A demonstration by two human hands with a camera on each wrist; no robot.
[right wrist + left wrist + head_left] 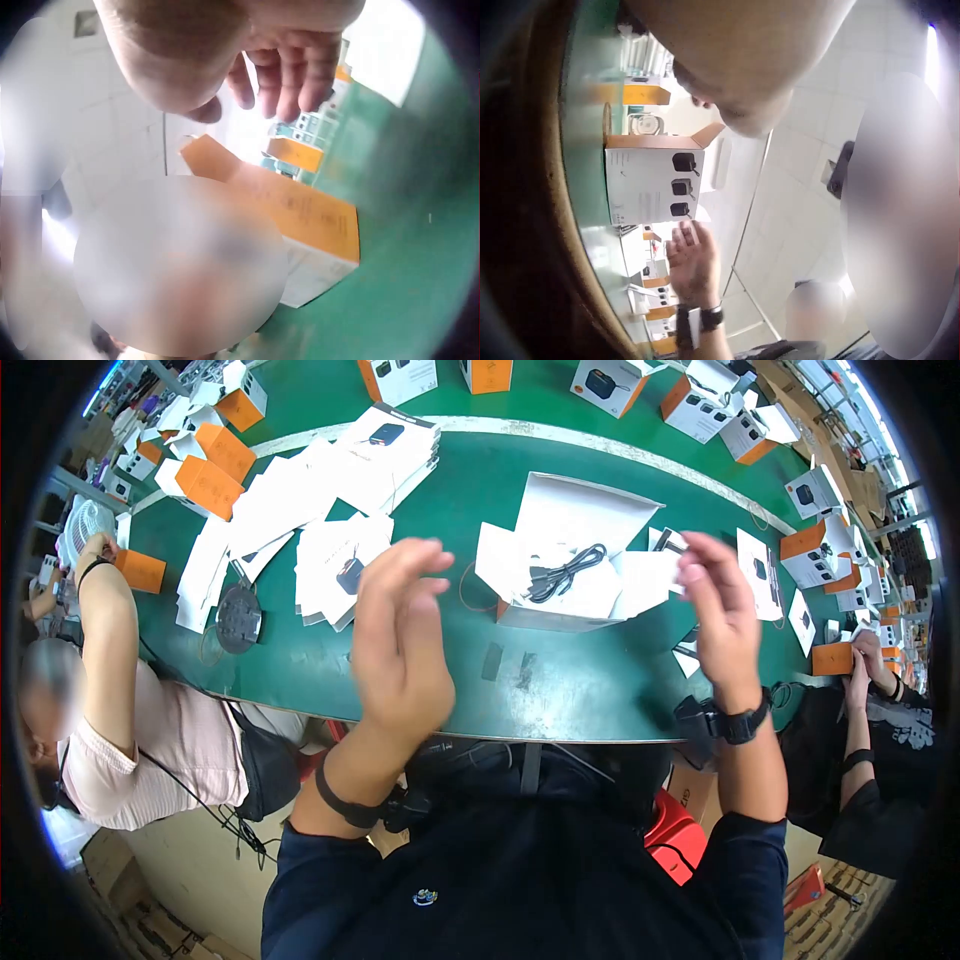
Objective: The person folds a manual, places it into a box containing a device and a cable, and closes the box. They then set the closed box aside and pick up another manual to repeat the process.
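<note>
An open white box (580, 510) stands on the green table with its flaps spread. Inside it lies a coiled black cable (568, 574) on white packing. My left hand (402, 645) is raised to the left of the box, fingers extended and holding nothing. On the other side, my right hand (724, 622) hovers by the right flap, fingers loosely bent with nothing in them. In the left wrist view, the printed side of the box (654, 184) faces me, and the right hand (694, 270) shows beside it. The right wrist view shows an orange side of the box (319, 217).
Printed white sheets (388, 460) and a pile of cards (335, 565) lie to the left, near a black round disc (239, 619). Leaflets (757, 575) lie to the right. More boxes (608, 384) line the far side. People work at both ends.
</note>
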